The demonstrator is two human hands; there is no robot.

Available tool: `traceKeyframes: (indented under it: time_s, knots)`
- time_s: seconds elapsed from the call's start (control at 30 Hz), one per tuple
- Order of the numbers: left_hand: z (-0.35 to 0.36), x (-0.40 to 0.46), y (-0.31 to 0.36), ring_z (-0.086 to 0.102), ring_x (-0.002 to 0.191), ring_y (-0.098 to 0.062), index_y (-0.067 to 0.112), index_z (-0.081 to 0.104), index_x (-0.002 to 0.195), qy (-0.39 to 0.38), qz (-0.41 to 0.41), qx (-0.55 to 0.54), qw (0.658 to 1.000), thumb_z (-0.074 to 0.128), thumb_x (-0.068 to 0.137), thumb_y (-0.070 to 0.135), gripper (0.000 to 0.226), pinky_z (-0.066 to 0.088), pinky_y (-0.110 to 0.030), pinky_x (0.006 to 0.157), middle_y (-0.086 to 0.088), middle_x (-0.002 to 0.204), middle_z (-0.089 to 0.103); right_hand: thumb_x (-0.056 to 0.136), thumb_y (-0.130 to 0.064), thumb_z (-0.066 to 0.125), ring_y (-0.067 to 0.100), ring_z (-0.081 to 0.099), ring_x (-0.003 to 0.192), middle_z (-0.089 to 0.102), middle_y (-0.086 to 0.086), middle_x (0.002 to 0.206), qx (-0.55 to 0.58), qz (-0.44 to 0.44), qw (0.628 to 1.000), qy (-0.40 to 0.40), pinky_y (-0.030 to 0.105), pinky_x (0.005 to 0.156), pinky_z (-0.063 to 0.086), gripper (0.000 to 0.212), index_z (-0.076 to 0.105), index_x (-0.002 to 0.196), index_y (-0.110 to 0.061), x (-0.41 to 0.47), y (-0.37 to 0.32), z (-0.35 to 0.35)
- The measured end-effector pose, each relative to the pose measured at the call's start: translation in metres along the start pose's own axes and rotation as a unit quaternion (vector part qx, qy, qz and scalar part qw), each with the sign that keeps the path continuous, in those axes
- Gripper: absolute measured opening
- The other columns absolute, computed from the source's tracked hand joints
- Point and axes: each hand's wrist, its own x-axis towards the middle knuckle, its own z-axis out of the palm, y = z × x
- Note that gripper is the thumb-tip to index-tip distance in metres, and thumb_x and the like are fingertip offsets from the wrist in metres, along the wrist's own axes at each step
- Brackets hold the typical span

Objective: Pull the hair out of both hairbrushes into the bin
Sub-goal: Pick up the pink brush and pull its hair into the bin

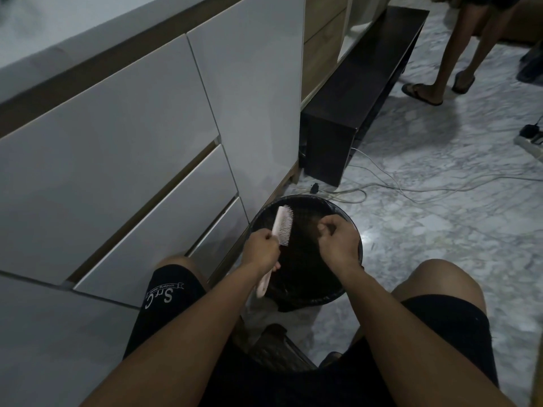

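Note:
A round black bin [348,223] lined with a dark bag stands on the floor between my knees. Over its left side my left hand [261,251] grips a pale pink hairbrush [282,224] by the neck, bristles turned right, handle poking out below my wrist. Over the bin's middle my right hand [338,239] is curled with fingertips pinched together; whether hair is between them is too dark to tell. A second hairbrush is not in view.
White drawer fronts [123,160] run along the left, close to the bin. A dark low bench [352,107] stands beyond. White cables [411,183] trail over the marble floor, with a power strip [531,139] at right. Another person's legs [446,54] stand at the top right.

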Motion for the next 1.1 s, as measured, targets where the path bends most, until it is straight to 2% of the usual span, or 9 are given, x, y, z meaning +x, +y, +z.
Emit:
traceKeyframes:
  time_s: [0.07, 0.17, 0.33, 0.47, 0.63, 0.77, 0.87, 0.97, 1.1]
  knots:
    - [-0.004, 0.004, -0.005, 0.055, 0.043, -0.019, 0.000, 0.059, 0.103, 0.032, -0.012, 0.000, 0.999, 0.041, 0.097, 0.009, 0.022, 0.042, -0.026, 0.040, -0.014, 0.082, 0.062, 0.093, -0.010, 0.057, 0.014, 0.059, 0.085, 0.063, -0.003, 0.090, 0.022, 0.020, 0.999, 0.010, 0.029, 0.080, 0.049, 0.012, 0.066, 0.093, -0.017, 0.003, 0.003, -0.001]
    - [-0.011, 0.007, -0.011, 0.055, 0.043, -0.018, 0.002, 0.058, 0.105, 0.031, -0.019, -0.024, 0.999, 0.042, 0.097, 0.011, 0.020, 0.043, -0.026, 0.040, -0.012, 0.078, 0.062, 0.092, -0.011, 0.060, 0.019, 0.066, 0.086, 0.064, -0.004, 0.086, 0.047, 0.029, 0.998, 0.014, 0.041, 0.086, 0.056, 0.011, 0.064, 0.089, -0.021, 0.009, 0.008, -0.002]
    - [-0.019, 0.007, -0.012, 0.055, 0.044, -0.017, 0.005, 0.059, 0.104, -0.008, -0.018, -0.068, 0.997, 0.052, 0.095, 0.016, 0.016, 0.045, -0.027, 0.043, -0.013, 0.080, 0.062, 0.093, -0.015, 0.060, 0.012, 0.058, 0.097, 0.068, 0.002, 0.111, 0.043, 0.032, 0.997, -0.052, 0.025, 0.086, 0.045, 0.020, 0.068, 0.111, -0.014, 0.007, 0.010, 0.000]
    - [-0.016, 0.006, -0.008, 0.057, 0.045, -0.017, 0.005, 0.062, 0.101, -0.045, -0.012, -0.066, 0.997, 0.057, 0.094, 0.012, 0.011, 0.047, -0.027, 0.044, -0.013, 0.081, 0.065, 0.087, -0.015, 0.068, 0.011, 0.056, 0.105, 0.065, 0.000, 0.120, 0.045, 0.033, 0.991, -0.118, 0.034, 0.099, 0.049, 0.032, 0.064, 0.119, -0.020, 0.002, 0.010, 0.005]
    - [-0.010, 0.008, -0.009, 0.058, 0.047, -0.019, 0.009, 0.059, 0.094, -0.057, -0.014, -0.071, 0.996, 0.057, 0.095, 0.010, 0.003, 0.048, -0.029, 0.046, -0.014, 0.082, 0.065, 0.085, -0.015, 0.070, 0.009, 0.053, 0.103, 0.063, 0.001, 0.125, -0.001, 0.015, 0.989, -0.149, 0.030, 0.097, 0.047, 0.039, 0.061, 0.123, -0.020, 0.003, 0.014, 0.010]
    - [-0.013, 0.010, -0.012, 0.059, 0.049, -0.018, 0.007, 0.059, 0.100, -0.056, -0.015, -0.062, 0.996, 0.055, 0.097, 0.011, 0.007, 0.048, -0.027, 0.047, -0.014, 0.085, 0.065, 0.081, -0.018, 0.072, 0.019, 0.055, 0.112, 0.054, 0.004, 0.136, 0.012, 0.085, 0.971, -0.224, 0.040, 0.100, 0.049, 0.064, 0.045, 0.139, -0.023, 0.007, 0.018, 0.013]
    - [-0.013, 0.012, -0.014, 0.058, 0.048, -0.018, 0.006, 0.060, 0.100, -0.056, -0.019, -0.066, 0.996, 0.056, 0.096, 0.012, 0.008, 0.048, -0.028, 0.047, -0.014, 0.084, 0.065, 0.081, -0.017, 0.069, 0.023, 0.053, 0.109, 0.045, 0.005, 0.139, 0.076, 0.160, 0.952, -0.248, 0.047, 0.093, 0.055, 0.076, 0.034, 0.147, -0.023, 0.008, 0.017, 0.017]
    - [-0.014, 0.013, -0.016, 0.058, 0.050, -0.018, 0.006, 0.059, 0.101, -0.061, -0.020, -0.063, 0.996, 0.055, 0.096, 0.010, 0.008, 0.048, -0.028, 0.048, -0.014, 0.084, 0.065, 0.084, -0.018, 0.064, 0.023, 0.051, 0.105, 0.045, 0.006, 0.137, 0.095, 0.197, 0.942, -0.254, 0.049, 0.088, 0.056, 0.073, 0.032, 0.149, -0.022, 0.009, 0.018, 0.019]
    - [-0.012, 0.013, -0.020, 0.059, 0.051, -0.018, 0.005, 0.060, 0.105, -0.065, -0.022, -0.056, 0.996, 0.055, 0.095, 0.010, 0.012, 0.048, -0.028, 0.048, -0.013, 0.083, 0.065, 0.091, -0.018, 0.056, 0.025, 0.062, 0.100, 0.055, 0.006, 0.115, 0.097, 0.225, 0.939, -0.239, 0.048, 0.083, 0.059, 0.059, 0.035, 0.146, -0.020, 0.013, 0.022, 0.021]
